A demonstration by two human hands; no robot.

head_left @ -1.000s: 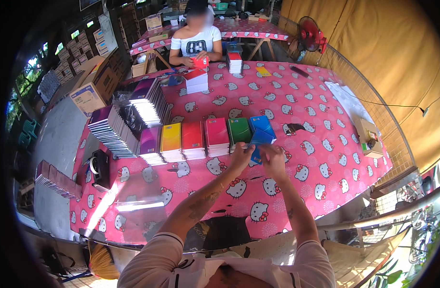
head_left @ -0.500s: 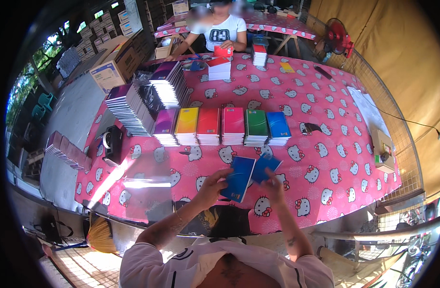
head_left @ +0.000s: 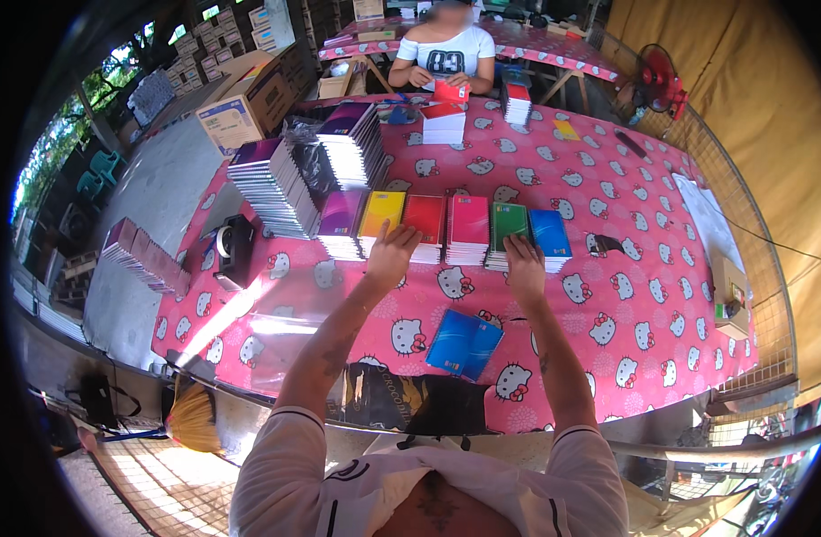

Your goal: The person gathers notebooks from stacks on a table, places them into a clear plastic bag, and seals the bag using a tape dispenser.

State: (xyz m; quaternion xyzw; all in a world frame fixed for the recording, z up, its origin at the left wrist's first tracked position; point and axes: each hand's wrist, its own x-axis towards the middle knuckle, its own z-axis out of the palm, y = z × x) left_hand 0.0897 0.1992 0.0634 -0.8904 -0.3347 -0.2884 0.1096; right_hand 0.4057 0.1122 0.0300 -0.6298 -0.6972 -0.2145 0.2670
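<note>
A row of notebook stacks runs across the middle of the table: purple, yellow, red, pink, green and blue. My left hand rests at the front of the yellow and red stacks, fingers stretched out and touching their covers. At the front of the green stack, next to the blue one, lies my right hand with its fingers extended. Neither hand holds anything. Two loose blue notebooks overlap on the pink tablecloth nearer to me.
Taller purple notebook stacks stand at the left, with a tape dispenser before them. Across the table a person handles a red notebook. A cardboard box sits back left, a small carton at the right edge.
Both hands have let go of the two blue notebooks, which now lie on the table. The hands have reached forward to the row of stacks. The view has shifted slightly.
</note>
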